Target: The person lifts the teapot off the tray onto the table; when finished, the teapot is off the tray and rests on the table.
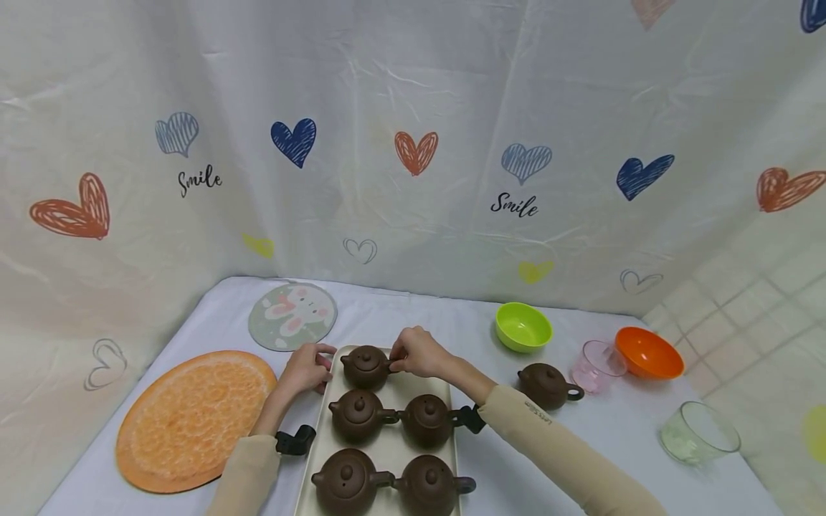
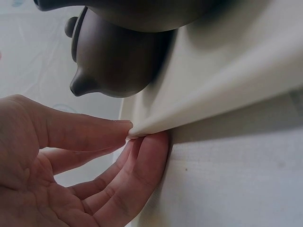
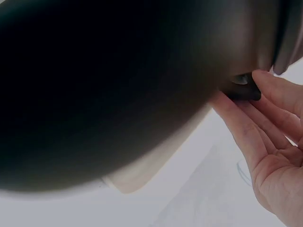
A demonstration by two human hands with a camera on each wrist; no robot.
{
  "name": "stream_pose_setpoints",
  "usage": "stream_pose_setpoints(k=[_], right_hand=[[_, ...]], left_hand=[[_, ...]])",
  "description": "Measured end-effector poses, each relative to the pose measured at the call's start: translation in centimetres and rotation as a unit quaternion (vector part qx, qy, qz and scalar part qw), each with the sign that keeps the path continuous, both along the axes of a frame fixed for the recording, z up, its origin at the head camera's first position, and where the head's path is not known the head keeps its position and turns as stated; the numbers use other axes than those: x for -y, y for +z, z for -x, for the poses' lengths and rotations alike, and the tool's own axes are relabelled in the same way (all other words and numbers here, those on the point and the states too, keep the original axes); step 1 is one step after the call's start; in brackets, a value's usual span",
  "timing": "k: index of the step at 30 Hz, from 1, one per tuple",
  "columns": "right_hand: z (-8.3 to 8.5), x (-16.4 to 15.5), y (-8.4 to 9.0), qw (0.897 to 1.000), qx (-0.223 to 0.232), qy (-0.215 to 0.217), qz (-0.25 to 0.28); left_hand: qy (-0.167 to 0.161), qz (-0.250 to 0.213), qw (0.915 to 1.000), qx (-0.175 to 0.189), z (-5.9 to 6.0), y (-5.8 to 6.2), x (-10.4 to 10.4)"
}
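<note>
Reading "Smile" on curtain [image 1: 514,206], teapot [image 1: 365,366] gripped

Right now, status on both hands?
Left hand pinches tray corner. Right hand grips far-left teapot handle. Four teapots crowd the tray.

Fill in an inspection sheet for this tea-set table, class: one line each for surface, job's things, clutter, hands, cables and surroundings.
Surface: table under a pale cloth.
Job's things: cream tray carrying five brown teapots; the back teapot is the one being handled; a sixth teapot stands off the tray.
Clutter: orange mat, rabbit mat, green bowl, orange bowl, pink cup, clear bowl.
Hands: left hand pinches the tray's back corner; right hand has a grip on the back teapot's handle.
Cables: nothing seen.
Surroundings: heart-print curtain.
</note>
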State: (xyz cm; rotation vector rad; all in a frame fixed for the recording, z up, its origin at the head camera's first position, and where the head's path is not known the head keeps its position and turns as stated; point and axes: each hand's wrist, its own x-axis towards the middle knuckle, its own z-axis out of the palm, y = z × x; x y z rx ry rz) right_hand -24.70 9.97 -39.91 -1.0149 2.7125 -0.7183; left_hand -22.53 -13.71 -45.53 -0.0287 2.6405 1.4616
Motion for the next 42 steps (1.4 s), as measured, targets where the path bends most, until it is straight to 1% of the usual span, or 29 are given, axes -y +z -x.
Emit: stream_pose_setpoints(k=[9,17,21,25,29,35,38,42], right_hand=[[0.1,0.3,0.0,1.0,0.0,-0.004,-0.006],[0.1,0.4,0.3,1.0,0.0,0.003,-0.008],[0.0,0.5,0.4,1.0,-0.017,0.007,-0.011],[-0.1,0.5,0.5,0.999,-0.03,0.0,-0.015],[-0.2,-0.1,0.7,0.999,-0.033,-0.006,-0.004],[-0.1,-2.0,1.5,0.999,-0.037,-0.017,0.026],[0.0,-3.2,2.1,0.998,-0.016,-0.033,0.041],[0.0,-5.1,2.8,0.996,0.022,-0.054,0.07]], left_hand=[[0.001,-0.003,1.0,-0.002,0.2,-0.4,0.0],[0.0,-0.005,1.0,0.0,0.1,-0.3,0.1],[0.002,-0.006,1.0,0.003,0.1,-0.3,0.0],[0.003,-0.007,1.0,0.005,0.2,-0.3,0.0],[0.004,-0.009,0.9999,0.01,0.1,-0.2,0.0],[0.003,-0.004,0.9999,0.011,0.1,-0.1,0.0],[0.001,-0.004,1.0,0.007,0.1,-0.1,0.0],[-0.003,0.0,1.0,-0.002,0.0,-0.1,0.1]])
